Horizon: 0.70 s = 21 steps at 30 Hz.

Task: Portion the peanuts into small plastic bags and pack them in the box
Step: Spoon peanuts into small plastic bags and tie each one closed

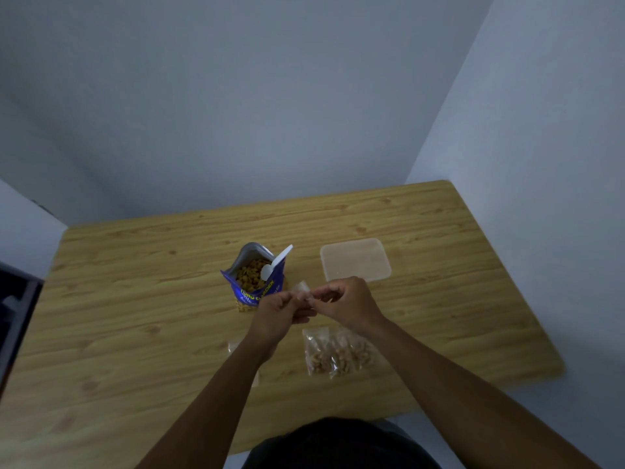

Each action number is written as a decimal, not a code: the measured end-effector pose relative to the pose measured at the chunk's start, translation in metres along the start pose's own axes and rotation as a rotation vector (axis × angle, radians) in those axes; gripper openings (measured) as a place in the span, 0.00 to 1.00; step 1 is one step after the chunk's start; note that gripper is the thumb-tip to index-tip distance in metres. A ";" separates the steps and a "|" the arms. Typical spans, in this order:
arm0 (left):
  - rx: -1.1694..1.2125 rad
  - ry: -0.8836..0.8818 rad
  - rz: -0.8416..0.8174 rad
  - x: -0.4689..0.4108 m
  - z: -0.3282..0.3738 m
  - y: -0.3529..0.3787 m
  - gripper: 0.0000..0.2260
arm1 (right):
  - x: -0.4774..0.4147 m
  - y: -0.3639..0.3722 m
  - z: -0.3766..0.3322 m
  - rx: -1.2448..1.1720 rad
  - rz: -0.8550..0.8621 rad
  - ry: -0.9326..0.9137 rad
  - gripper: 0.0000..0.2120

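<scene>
Looking down: head cam over wooden table (135,299); both forearms reach fwd from bottom edge.
Empty bags (234,346): clear, flat on table, partly hidden under L forearm; count unclear.
Filled bags (338,355): small clear bags of peanuts, lying overlapped side by side on table between the forearms, close to R wrist. Approx three, not certain.
L hand (277,313): fingers curled, thumb and fingertips pinching held bag.
R hand (348,301): fingers curled, thumb and forefinger pinching same bag from opp. side.
Held bag (302,288): small, clear, raised off table between the two hands. Contents can't tell, too blurred.
Peanut pouch (253,282): blue, upright, top open, peanuts visible inside. Stands just beyond L hand, which covers its lower front.
Spoon (275,264): white plastic, bowl down in pouch, handle leaning out over pouch's R rim.
Box (355,260): translucent plastic, rectangular w/ rounded corners, on table R of pouch, apart from it, just beyond R hand. Lid on or off: can't tell.
Walls (304,96): pale, meeting at table's far R corner.
</scene>
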State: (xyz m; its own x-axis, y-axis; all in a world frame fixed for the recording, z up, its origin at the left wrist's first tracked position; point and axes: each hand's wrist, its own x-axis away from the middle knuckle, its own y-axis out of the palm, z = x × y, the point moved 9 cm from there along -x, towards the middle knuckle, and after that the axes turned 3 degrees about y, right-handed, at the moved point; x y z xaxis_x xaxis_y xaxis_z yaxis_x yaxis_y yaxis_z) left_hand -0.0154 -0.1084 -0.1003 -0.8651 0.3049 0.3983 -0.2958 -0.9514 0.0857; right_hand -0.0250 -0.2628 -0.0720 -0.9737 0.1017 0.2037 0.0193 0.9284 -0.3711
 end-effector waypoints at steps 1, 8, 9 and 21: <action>-0.006 0.005 -0.005 0.000 0.001 0.001 0.10 | 0.000 0.000 -0.001 0.011 0.001 -0.006 0.08; -0.013 0.034 0.009 0.000 0.007 0.005 0.09 | 0.000 0.000 -0.006 0.074 0.014 -0.025 0.09; -0.015 0.036 0.016 0.000 0.008 0.004 0.09 | 0.001 0.001 -0.007 0.082 0.006 -0.032 0.09; -0.416 0.301 0.030 0.002 0.024 0.001 0.08 | 0.002 -0.003 -0.006 0.102 0.016 -0.001 0.07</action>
State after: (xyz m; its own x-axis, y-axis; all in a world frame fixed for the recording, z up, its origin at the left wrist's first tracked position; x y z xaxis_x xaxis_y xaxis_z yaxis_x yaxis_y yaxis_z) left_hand -0.0078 -0.1102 -0.0775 -0.9358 0.3351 0.1093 -0.3523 -0.8806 -0.3169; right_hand -0.0259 -0.2632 -0.0647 -0.9736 0.1162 0.1962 0.0121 0.8854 -0.4646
